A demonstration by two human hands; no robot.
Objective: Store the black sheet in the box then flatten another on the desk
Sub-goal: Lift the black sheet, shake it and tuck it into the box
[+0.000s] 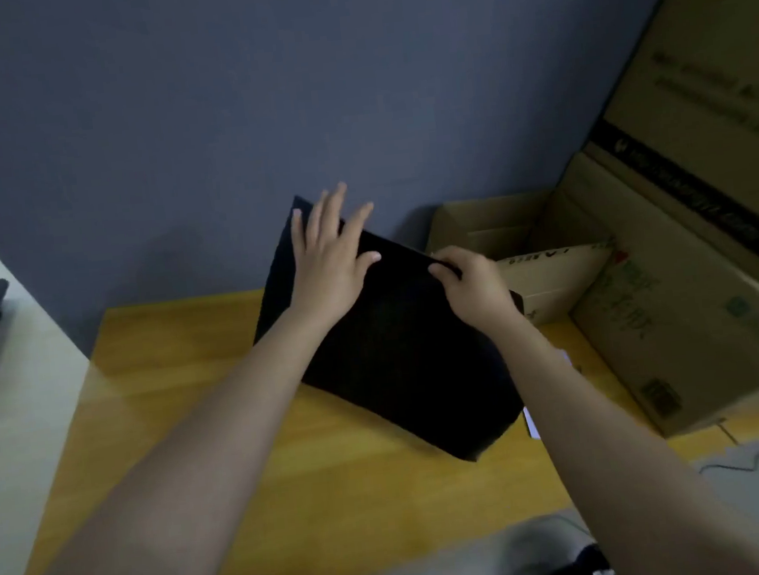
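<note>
Holding the black sheet [403,359] tilted up over the bench [203,397], centre frame, far edge raised toward the blue wall [256,90], near corner low over the wood. Can't tell whether that corner touches.

Left hand [333,254], centre: fingers spread, flat against the sheet's upper left face, steadying rather than gripping.

Right hand [470,287], just right of centre: pinching the sheet's top right edge, thumb in front, fingers curled behind.

Open box [491,216], right of centre, sits just behind that pinched edge, beside the large cartons [690,257] on the far right.

My read: storing step, sheet not in yet. To do it well, lead with the right edge, keep the left palm supporting so it doesn't sag, clear the near flap [552,270] before lowering. Risk: a corner catching the flap.
</note>
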